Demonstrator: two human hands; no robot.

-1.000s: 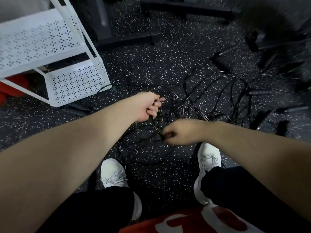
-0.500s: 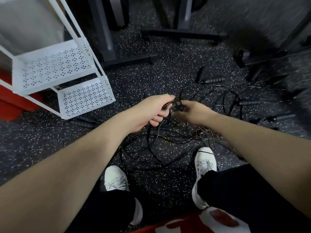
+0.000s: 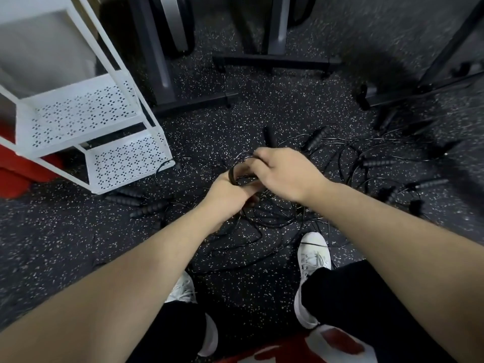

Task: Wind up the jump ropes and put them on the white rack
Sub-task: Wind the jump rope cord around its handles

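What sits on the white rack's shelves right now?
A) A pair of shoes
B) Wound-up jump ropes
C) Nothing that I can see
C: both perforated shelves of the white rack show bare, while the jump ropes lie tangled on the floor.

Black ropes, white rack with punched diamond pattern, dark floor white-speckled, white shoes.

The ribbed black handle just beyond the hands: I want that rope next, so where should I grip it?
Grip the ribbed black handle around its middle, coming from above. It lies flat on the floor, its cord trailing into the tangle.
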